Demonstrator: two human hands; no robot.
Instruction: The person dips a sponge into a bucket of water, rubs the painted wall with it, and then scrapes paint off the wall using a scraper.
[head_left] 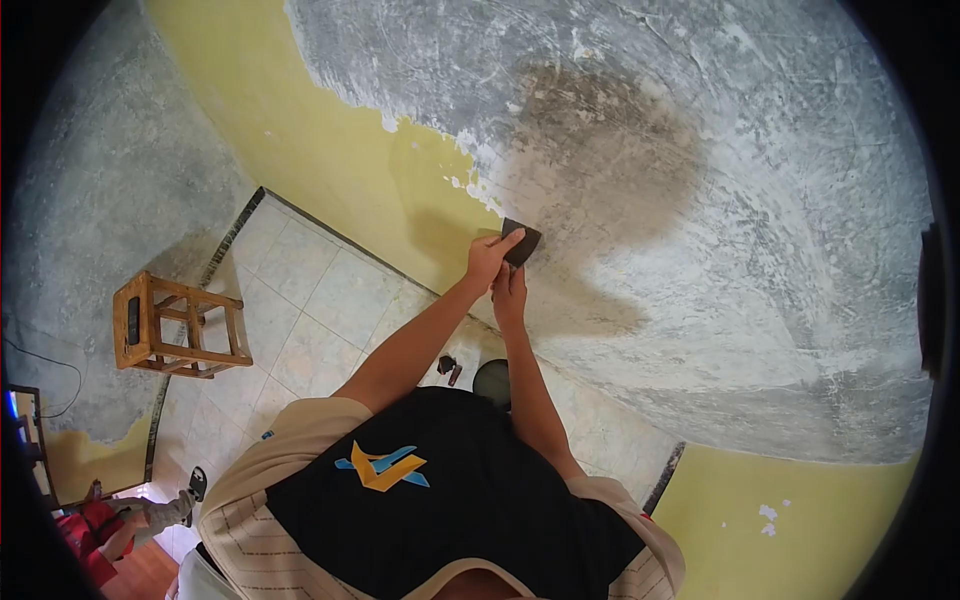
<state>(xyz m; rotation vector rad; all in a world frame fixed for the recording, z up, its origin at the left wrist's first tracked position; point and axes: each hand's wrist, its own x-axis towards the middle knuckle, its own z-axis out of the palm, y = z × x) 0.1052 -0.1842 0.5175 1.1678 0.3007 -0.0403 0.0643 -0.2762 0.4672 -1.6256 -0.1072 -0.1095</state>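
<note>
Both my arms reach out toward the wall. My left hand [487,258] is closed on a dark flat piece [521,243], thumb across its face. Just below it, my right hand [509,290] has its fingertips together at the lower edge of the same piece. The dark piece lies near the wall, where yellow paint [440,170] meets the grey, scraped surface [790,200]. Ragged paint edges and small white chips show just above it. Whether the piece touches the wall I cannot tell.
A wooden stool [180,355] stands on the tiled floor [300,330] at the left. Below my arms are a dark round container [491,380] and small dark items [447,365]. Another person in red [95,525] is at the lower left, near a framed opening.
</note>
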